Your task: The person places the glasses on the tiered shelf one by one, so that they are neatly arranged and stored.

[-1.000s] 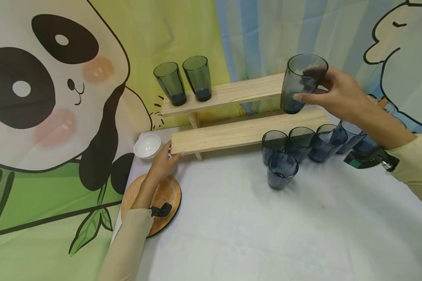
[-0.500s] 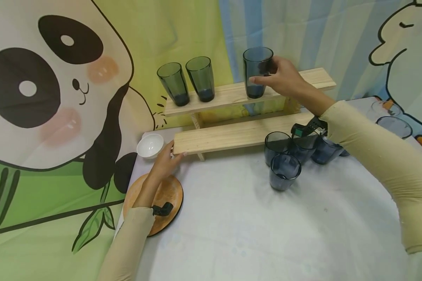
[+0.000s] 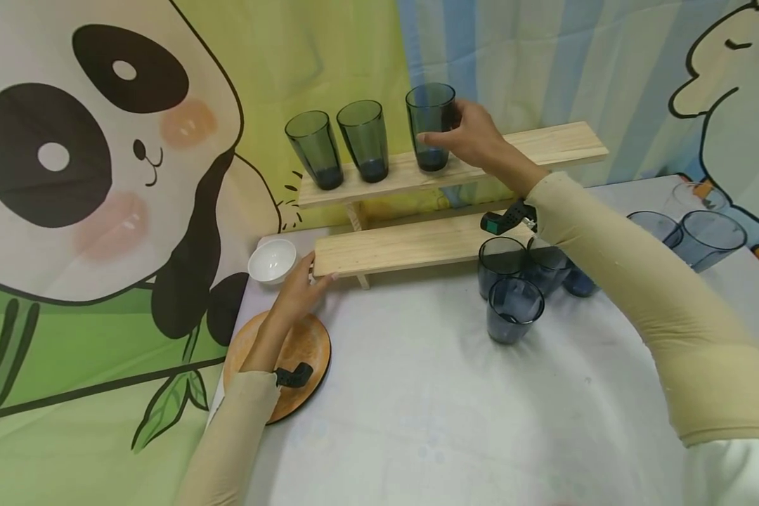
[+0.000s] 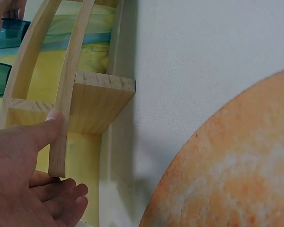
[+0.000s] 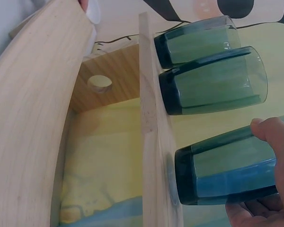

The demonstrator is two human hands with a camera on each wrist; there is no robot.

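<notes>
My right hand (image 3: 474, 137) grips a tall tinted drinking glass (image 3: 429, 126) by its side, at the top board (image 3: 531, 147) of a two-tier wooden rack. In the right wrist view the glass (image 5: 227, 175) stands upright with its base at the board; whether it bears its full weight there I cannot tell. To its left, two similar glasses (image 3: 362, 140) stand on the same board, a gap away. My left hand (image 3: 297, 292) holds the left end of the lower board (image 3: 405, 246); in the left wrist view its thumb lies on one face and the fingers curl beneath.
Several shorter blue-tinted glasses (image 3: 512, 313) stand on the white table (image 3: 417, 407) before the rack's right part, some hidden by my right sleeve. More glasses (image 3: 711, 235) stand farther right. A white bowl (image 3: 272, 261) and a round orange-brown board (image 3: 310, 351) lie at the left.
My right hand has carried the tall glass leftward and down from above the rack's right end to the top board, beside the other two. The left hand keeps its hold on the lower board.
</notes>
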